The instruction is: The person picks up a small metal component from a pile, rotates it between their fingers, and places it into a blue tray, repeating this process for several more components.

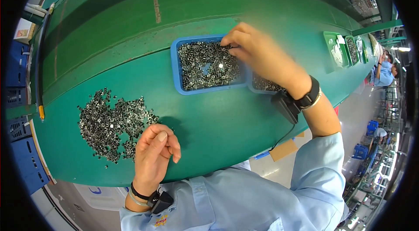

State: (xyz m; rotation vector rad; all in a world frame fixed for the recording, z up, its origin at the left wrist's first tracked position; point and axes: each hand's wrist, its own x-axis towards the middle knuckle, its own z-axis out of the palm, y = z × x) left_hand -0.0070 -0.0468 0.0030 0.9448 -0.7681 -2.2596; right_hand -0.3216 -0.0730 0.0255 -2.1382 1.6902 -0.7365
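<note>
My right hand [245, 44] reaches over the far right corner of a blue plastic tray [176, 74], its fingers pinched with dark metal bits showing at the tips. A layer of small shiny metal parts [198, 58] fills the tray, with a patch of blue bottom showing through. My left hand [156, 149] is just above the green tabletop [209, 122], at the right edge of a loose pile of the same small parts [102, 126]. Its fingers are curled and the thumb lies against them; whatever they may hold is hidden.
A second blue tray of parts [264, 84] sits under my right forearm. Green trays [338, 49] stand at the far right. A raised green ledge [131, 52] runs behind the table. Blue crates [26, 161] are at the left, and a person [385, 73] is in the right background.
</note>
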